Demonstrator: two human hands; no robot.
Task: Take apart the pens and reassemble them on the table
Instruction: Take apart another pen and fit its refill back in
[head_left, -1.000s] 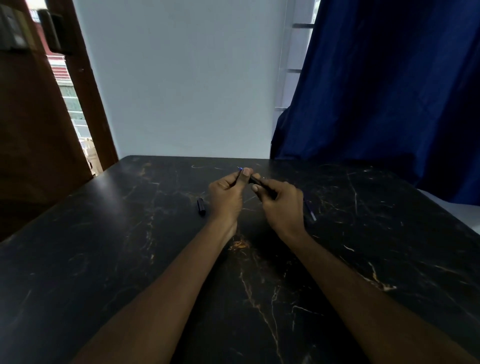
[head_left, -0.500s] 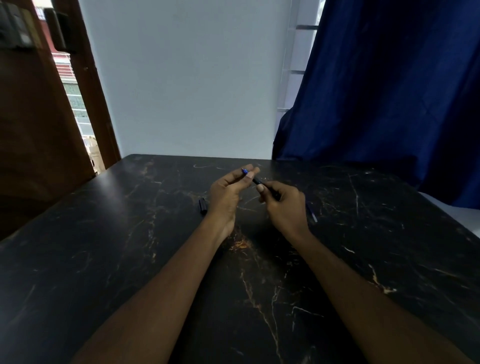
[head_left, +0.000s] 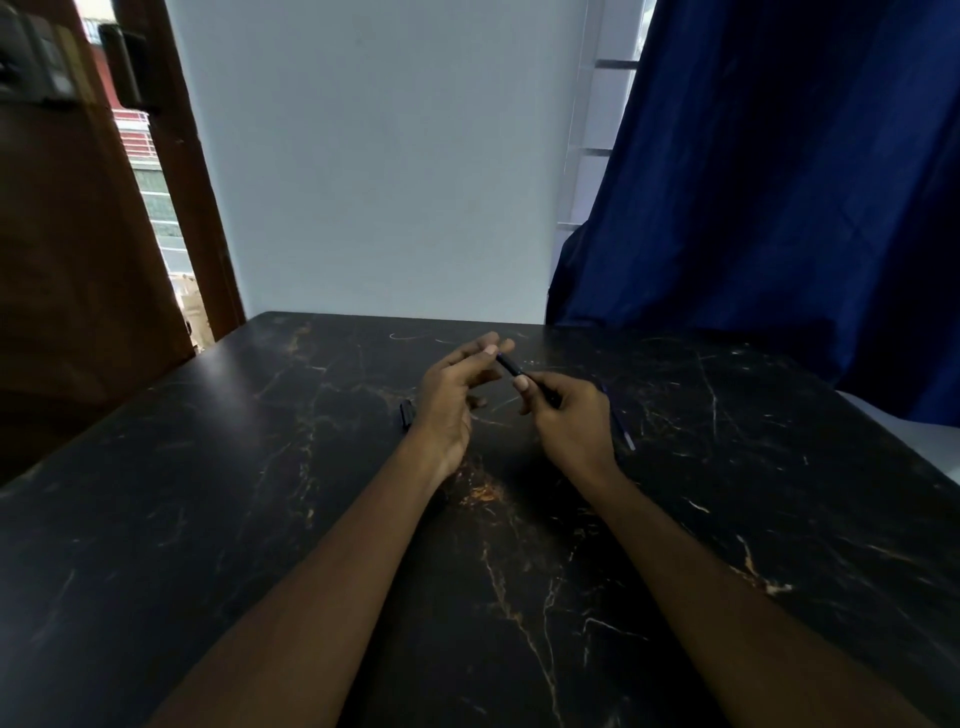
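My right hand grips a dark pen barrel just above the black marble table, the barrel pointing up and to the left. My left hand has its fingers nearly straight, and thumb and forefinger tips pinch the barrel's far end. A short dark pen cap lies on the table just left of my left wrist. A thin bluish refill lies on the table right of my right hand, partly hidden behind it.
A blue curtain hangs past the table's far right edge. A pale wall stands behind the table and a brown wooden door frame at the far left.
My left fingers have straightened from a tight curl to a light fingertip pinch. My right hand has drawn slightly right and toward me with the barrel, so more barrel shows between the hands.
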